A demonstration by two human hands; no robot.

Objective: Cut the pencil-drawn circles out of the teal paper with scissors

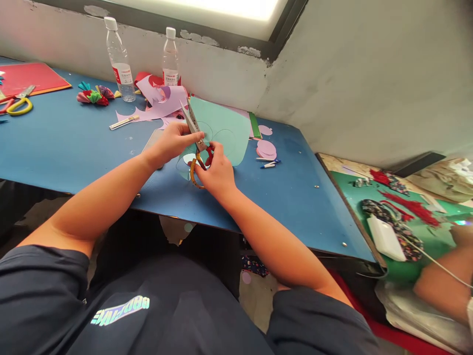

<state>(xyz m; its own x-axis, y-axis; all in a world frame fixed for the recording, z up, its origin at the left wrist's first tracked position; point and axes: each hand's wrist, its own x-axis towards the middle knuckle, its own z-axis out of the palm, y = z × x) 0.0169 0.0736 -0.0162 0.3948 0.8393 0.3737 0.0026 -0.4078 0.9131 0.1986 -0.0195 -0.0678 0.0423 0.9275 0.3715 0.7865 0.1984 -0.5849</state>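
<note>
A pair of scissors (192, 120) points away from me above a sheet of light green paper (236, 140) with circles drawn on it. My right hand (220, 175) is closed around the red and orange handles. The blades are slightly apart at their tips. My left hand (172, 143) is closed on the scissors near the pivot, its thumb lying across the metal; its other fingers are partly hidden. Below the hands, the near part of the paper has a cut, curved edge. Lilac paper scraps (162, 103) lie just beyond my left hand.
Two water bottles (123, 79) stand along the wall. Lilac paper circles (266, 149) and pens (269, 164) lie to the right. At the left are folded paper flowers (95, 95), yellow-handled scissors (20, 106) and red sheets (33, 79). Another person's arm (445, 281) reaches over a green table.
</note>
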